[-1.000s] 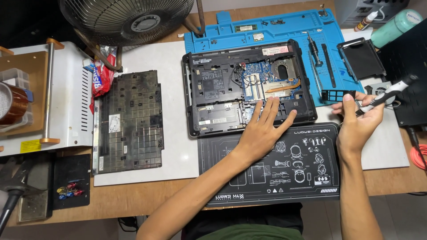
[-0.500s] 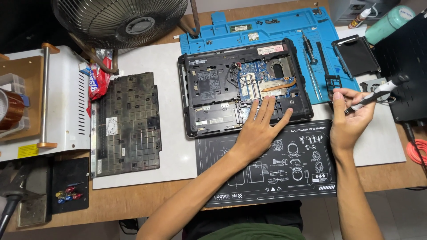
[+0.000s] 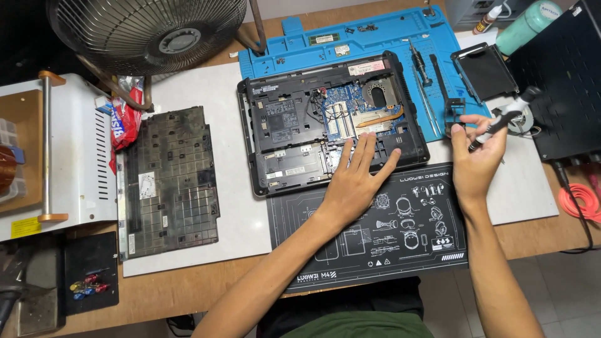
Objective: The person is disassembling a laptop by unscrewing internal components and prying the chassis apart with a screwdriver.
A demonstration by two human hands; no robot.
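Fingers of the left hand (image 3: 354,184) are spread flat on the front edge of an opened laptop base (image 3: 332,119), laid near the tabletop's far edge. A black screwdriver (image 3: 504,120) is clamped in the closed grip of the right hand (image 3: 477,156), just right of the laptop. A detached bottom cover (image 3: 168,181) is seen leftward, beneath a fan (image 3: 150,31).
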